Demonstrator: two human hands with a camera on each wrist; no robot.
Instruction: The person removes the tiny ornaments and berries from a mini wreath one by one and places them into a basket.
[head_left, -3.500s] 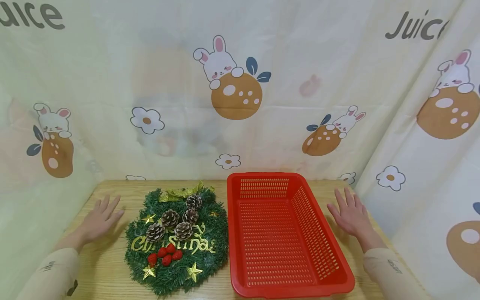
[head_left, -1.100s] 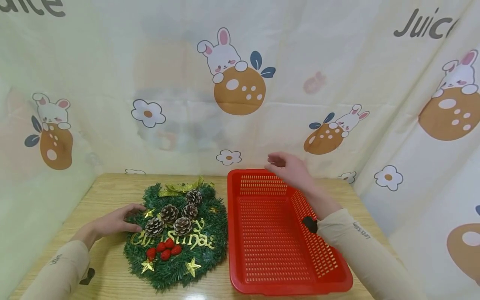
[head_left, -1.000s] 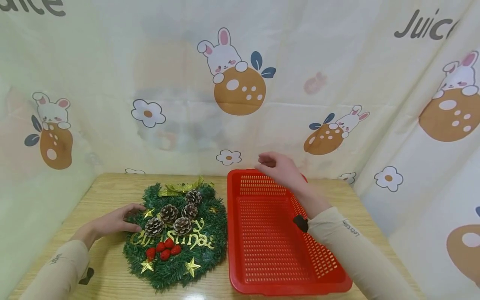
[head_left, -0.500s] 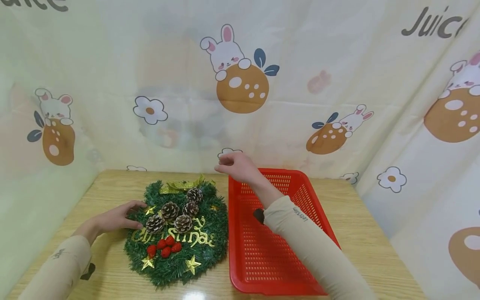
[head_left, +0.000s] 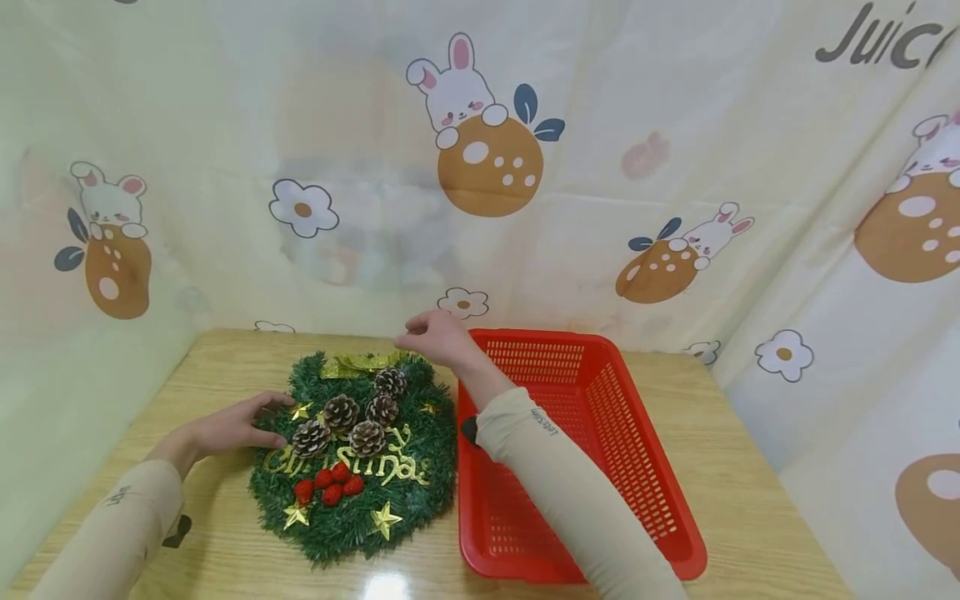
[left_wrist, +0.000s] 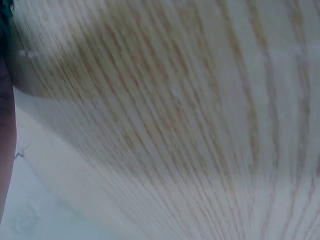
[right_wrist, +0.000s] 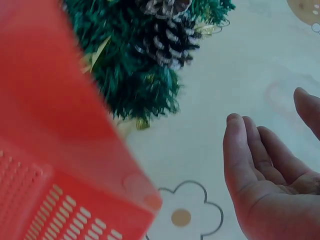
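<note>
A green Christmas wreath [head_left: 431, 500] lies flat on the table, bearing pinecones [head_left: 341, 412], red berries [head_left: 332, 495], gold stars [head_left: 386, 519] and gold lettering. At its left edge my left hand [head_left: 225, 429] touches the greenery, fingers loosely bent and thumb apart from them. My right hand [head_left: 441, 337] hovers by the wreath's upper right, near the gold ribbon [head_left: 360, 364]. In the right wrist view this hand [right_wrist: 270, 180] has its fingers extended and thumb spread, with nothing between them; the wreath [right_wrist: 120, 70] shows beyond the basket.
A red plastic basket [head_left: 645, 467] with slotted walls stands right of the wreath, close beside it, and my right forearm crosses over it. Behind the wooden table [head_left: 750, 517] hangs a printed curtain [head_left: 360, 125].
My right hand has swung left from over the basket's far end to the wreath's upper right. Earlier, my left hand moved from the table to the wreath's left edge. Wreath and basket stay put.
</note>
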